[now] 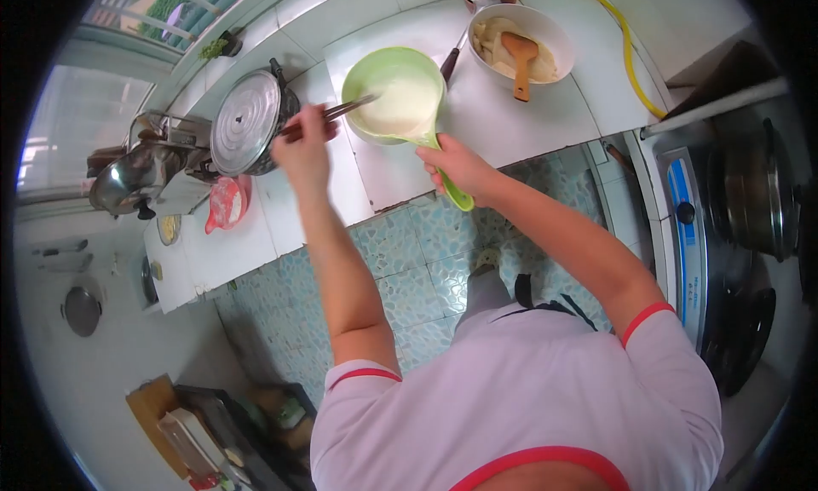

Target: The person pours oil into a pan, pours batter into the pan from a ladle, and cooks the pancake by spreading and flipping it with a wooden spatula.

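Wrapped round a pair of dark chopsticks (349, 106), my left hand (305, 142) is closed and slightly blurred. The chopstick tips dip into a pale, creamy liquid (405, 103) inside a light green bowl (354, 74) with a long handle. My right hand (458, 166) is closed around that handle, which points down over the counter's front edge. Just left of my left hand stands a dark pot with a metal lid (247, 120). Right of the green bowl, a white bowl (558, 44) contains pale pieces and a wooden spatula (520, 61).
A dark-handled utensil (450, 63) lies between the bowls on the white tiled counter (319, 197). At left are a red scoop (228, 203) with white powder and a metal wok (136, 180). A yellow hose (630, 52) and a stove (694, 244) are at right.
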A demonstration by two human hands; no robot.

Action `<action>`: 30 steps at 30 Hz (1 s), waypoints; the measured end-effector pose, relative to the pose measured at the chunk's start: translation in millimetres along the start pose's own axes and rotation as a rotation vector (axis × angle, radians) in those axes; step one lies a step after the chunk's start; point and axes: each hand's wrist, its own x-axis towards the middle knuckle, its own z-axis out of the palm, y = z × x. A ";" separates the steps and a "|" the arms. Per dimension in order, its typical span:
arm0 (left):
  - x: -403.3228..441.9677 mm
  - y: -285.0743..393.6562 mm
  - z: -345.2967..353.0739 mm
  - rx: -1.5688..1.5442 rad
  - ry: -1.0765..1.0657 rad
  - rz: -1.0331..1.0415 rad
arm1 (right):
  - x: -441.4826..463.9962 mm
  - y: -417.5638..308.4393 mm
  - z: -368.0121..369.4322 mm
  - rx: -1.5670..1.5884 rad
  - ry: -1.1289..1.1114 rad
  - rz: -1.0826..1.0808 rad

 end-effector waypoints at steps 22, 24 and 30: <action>-261.0 209.4 240.2 -0.342 -1.430 0.262 | -477.3 -15.2 -70.8 0.140 0.802 -0.293; -274.8 225.4 268.2 -0.389 -1.542 0.199 | -522.9 -2.5 -70.9 0.210 0.891 -0.313; -430.7 270.7 326.3 -0.550 -1.856 0.214 | -625.8 31.6 -85.5 0.343 1.182 -0.446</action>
